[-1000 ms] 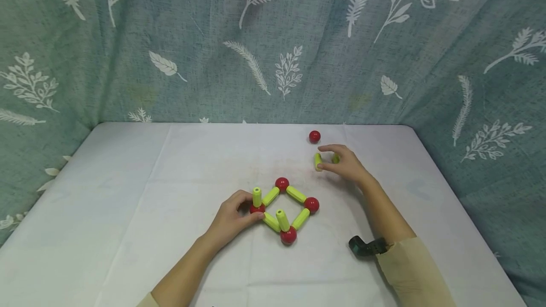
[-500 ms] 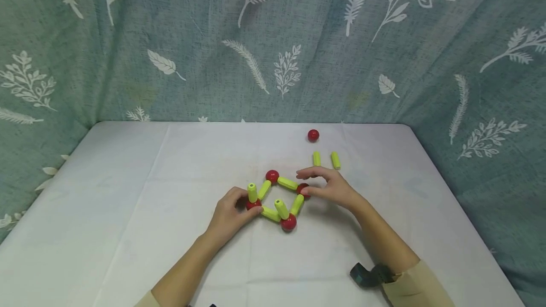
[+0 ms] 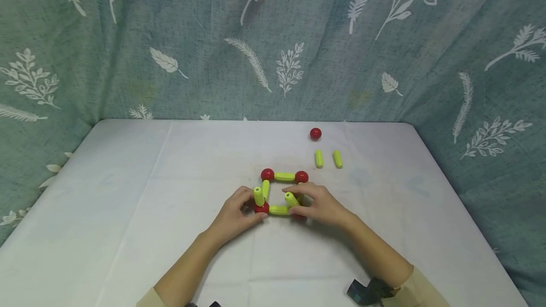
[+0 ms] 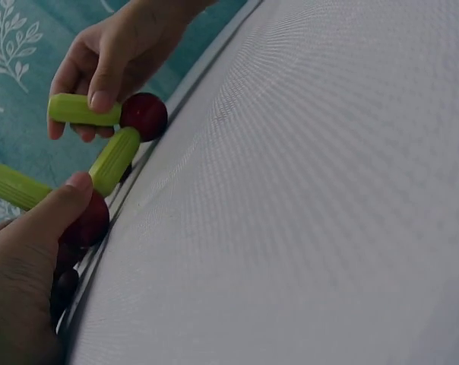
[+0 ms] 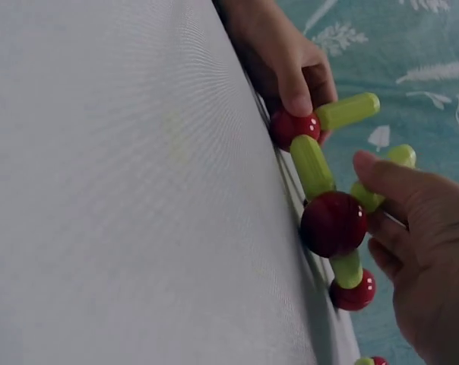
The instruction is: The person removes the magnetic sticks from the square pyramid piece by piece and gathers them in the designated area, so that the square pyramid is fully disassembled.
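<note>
A square frame of yellow-green rods joined by red balls lies on the white tabletop. Its two near corners each carry an upright rod. My left hand [image 3: 234,210] holds the near-left ball [image 3: 261,209], thumb and fingers on either side, beside its upright rod [image 3: 258,196]. At the near-right corner, my right hand [image 3: 322,205] pinches the other upright rod [image 5: 401,156] between thumb and fingers, just above the near-right ball [image 5: 334,223]. That ball is mostly hidden by the hand in the head view. The far-left ball [image 3: 267,175] and far-right ball [image 3: 301,176] stand untouched.
Two loose yellow-green rods, one on the left [image 3: 319,159] and one on the right [image 3: 338,159], lie beyond the frame. A loose red ball [image 3: 315,134] sits near the far edge. A patterned teal curtain [image 3: 196,60] hangs behind the white tabletop [image 3: 149,240].
My right hand has come from the loose rods, past the frame's right ball, to the near-right upright rod. The frame has turned and its near side now runs left to right; my left hand stays on its ball.
</note>
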The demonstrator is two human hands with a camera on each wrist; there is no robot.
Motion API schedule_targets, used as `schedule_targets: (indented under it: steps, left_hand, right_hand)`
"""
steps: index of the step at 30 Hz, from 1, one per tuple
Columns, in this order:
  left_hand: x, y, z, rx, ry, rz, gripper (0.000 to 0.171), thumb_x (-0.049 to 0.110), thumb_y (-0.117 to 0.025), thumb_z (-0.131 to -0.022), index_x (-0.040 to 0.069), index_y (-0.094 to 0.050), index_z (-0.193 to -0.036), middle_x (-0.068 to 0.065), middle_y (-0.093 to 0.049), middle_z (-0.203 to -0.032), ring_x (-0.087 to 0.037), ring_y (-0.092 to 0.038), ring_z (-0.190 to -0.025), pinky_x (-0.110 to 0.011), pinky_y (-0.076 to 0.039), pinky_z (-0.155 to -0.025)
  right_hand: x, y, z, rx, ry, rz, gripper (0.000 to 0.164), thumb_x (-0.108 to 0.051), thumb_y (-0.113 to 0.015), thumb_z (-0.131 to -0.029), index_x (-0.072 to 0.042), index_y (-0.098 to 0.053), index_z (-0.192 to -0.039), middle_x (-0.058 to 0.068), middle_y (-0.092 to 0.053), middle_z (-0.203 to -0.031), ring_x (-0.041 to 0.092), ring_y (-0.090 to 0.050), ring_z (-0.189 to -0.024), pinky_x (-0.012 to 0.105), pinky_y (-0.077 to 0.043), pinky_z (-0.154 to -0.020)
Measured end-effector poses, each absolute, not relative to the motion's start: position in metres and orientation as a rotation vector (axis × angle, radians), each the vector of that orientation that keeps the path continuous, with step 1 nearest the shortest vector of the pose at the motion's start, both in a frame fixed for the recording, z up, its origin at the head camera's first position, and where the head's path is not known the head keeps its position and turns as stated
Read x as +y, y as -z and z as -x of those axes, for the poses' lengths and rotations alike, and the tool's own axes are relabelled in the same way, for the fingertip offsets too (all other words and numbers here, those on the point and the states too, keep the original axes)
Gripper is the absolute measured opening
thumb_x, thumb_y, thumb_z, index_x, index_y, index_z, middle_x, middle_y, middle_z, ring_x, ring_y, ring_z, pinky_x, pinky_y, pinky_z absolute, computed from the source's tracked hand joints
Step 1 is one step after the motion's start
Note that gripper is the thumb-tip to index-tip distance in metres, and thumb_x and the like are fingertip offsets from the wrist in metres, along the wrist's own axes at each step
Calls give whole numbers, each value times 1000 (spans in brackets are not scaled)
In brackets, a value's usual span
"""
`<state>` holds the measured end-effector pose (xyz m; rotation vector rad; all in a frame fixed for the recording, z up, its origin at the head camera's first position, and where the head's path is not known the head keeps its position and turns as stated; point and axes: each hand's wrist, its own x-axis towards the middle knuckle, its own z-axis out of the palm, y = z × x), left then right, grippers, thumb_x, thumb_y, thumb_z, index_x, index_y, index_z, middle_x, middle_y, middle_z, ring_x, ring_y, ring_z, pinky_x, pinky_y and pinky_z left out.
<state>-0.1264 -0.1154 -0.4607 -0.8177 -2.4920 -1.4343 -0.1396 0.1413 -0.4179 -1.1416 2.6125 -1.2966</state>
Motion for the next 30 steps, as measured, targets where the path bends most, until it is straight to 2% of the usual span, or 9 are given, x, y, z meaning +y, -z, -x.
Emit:
schedule_targets:
  steps: [4, 10, 17, 22, 27, 30]
  left_hand:
    - [-115, 458, 125, -2516, 1408, 808, 34, 19, -84, -71, 14, -60, -94, 7, -51, -94, -10, -52, -81, -22, -48, -71]
    - [-116, 458, 125, -2517, 1369, 843, 38, 25, -85, -68, 16, -57, -93, 8, -49, -92, -10, -49, -79, -20, -45, -66]
    - [-115, 458, 124, -2500, 1353, 867, 38, 25, -85, -69, 16, -57, -93, 9, -49, -91, -9, -48, -79, -19, -44, -66]
    - [-115, 460, 124, -2479, 1348, 890, 38, 23, -84, -69, 16, -57, -94, 8, -50, -92, -10, -49, -80, -19, -45, -67]
    - [-115, 459, 125, -2469, 1356, 924, 37, 23, -85, -69, 17, -57, -93, 8, -50, -92, -11, -49, -79, -20, -45, -67]
    - [-115, 460, 124, -2460, 1360, 940, 37, 22, -84, -69, 17, -57, -94, 8, -49, -91, -11, -49, -78, -20, -45, -66]
  right_hand:
    - [146, 424, 136, 2702, 1387, 1064, 41, -7, -77, -77, -2, -63, -116, 1, -66, -95, 17, -57, -86, 35, -52, -81]
    - [147, 430, 129, 2698, 1569, 875, 35, -4, -76, -77, -2, -62, -110, 3, -66, -91, 14, -60, -82, 33, -53, -77]
    - [146, 438, 127, 2726, 1621, 903, 55, -2, -77, -75, -1, -54, -124, 6, -65, -87, 18, -60, -81, 38, -53, -77]
    - [146, 445, 129, 2845, 1591, 1109, 61, 3, -75, -75, 0, -48, -130, 7, -62, -95, 17, -59, -79, 32, -54, -74]
    - [143, 444, 132, 2842, 1743, 1149, 62, 14, -73, -72, 8, -46, -128, 21, -59, -106, 22, -63, -71, 28, -53, -63]
    - [142, 436, 131, 2861, 1786, 1050, 66, 15, -73, -70, 11, -43, -129, 23, -61, -99, 26, -64, -70, 28, -53, -61]
